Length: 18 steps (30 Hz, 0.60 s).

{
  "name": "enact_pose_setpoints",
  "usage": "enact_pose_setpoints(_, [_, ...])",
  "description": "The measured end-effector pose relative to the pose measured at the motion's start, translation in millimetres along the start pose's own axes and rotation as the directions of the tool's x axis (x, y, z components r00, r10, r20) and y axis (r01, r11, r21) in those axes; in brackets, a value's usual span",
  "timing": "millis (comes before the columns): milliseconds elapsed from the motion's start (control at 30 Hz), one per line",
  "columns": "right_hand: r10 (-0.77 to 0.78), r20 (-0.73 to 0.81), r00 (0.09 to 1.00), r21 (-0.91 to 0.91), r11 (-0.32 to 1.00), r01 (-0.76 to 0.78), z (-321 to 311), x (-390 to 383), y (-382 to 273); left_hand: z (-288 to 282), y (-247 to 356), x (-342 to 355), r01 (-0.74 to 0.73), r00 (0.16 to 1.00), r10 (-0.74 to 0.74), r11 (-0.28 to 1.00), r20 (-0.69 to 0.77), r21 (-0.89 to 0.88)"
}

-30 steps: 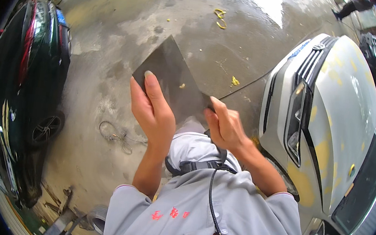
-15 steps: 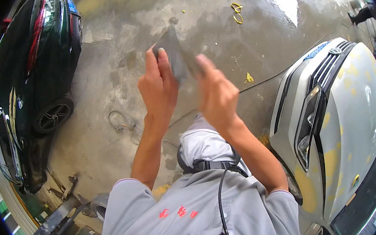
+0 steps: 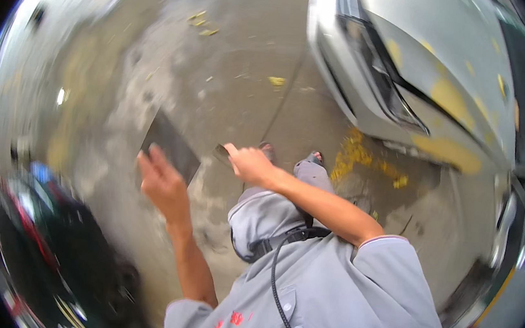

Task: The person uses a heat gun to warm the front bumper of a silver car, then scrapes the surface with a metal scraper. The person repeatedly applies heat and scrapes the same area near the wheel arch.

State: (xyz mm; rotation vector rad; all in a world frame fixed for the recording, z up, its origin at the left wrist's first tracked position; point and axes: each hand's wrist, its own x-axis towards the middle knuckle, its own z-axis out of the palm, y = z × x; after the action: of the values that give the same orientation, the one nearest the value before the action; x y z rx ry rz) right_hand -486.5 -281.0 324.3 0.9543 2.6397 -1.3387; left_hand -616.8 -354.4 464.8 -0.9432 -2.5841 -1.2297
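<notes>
My left hand (image 3: 166,185) grips a dark grey, flat, four-cornered sheet (image 3: 177,148) by its lower left part. The sheet is held out over the floor, and its material cannot be made out. Farther right, my right hand (image 3: 252,166) is closed on a small dark flat piece (image 3: 221,153), which pokes out past the fingers toward the sheet without touching it. Most of that piece is hidden in the hand.
A pale car (image 3: 454,76) with yellow patches stands at the right. The dark car (image 3: 65,251) is at the lower left, blurred. Yellow crumbs (image 3: 357,155) lie by the pale car, and yellow scraps (image 3: 276,82) lie on the wet concrete floor (image 3: 237,44).
The view has turned right, toward the pale car. My hands have come lower and farther apart. The sheet now shows its flat face, and my right hand is less blurred.
</notes>
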Motion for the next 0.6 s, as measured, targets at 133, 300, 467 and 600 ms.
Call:
enact_pose_setpoints(133, [0.492, -0.327, 0.807, 0.503, 0.813, -0.292, -42.2, -98.5, 74.2, 48.7, 38.7, -24.0, -0.002, 0.901, 0.071, 0.987, 0.428, -0.159])
enact_pose_setpoints(300, [0.701, -0.651, 0.292, 0.711, 0.698, -0.09, -47.1, -228.6, 172.6, 114.5, 116.0, -100.7, 0.103, 0.534, 0.205, 0.947, 0.82, -0.304])
enact_pose_setpoints(467, [0.923, -0.355, 0.148, 0.885, 0.28, 0.373, -70.0, -358.1, 218.7, 169.6, 208.7, -206.1, 0.248, 0.061, 0.249, 0.934, 0.967, -0.256])
enact_pose_setpoints(600, [0.956, -0.285, 0.07, 0.848, 0.217, 0.484, -44.6, -428.4, 296.7, 229.2, 240.7, -298.9, 0.17, -0.148, 0.185, 0.972, 0.972, -0.159])
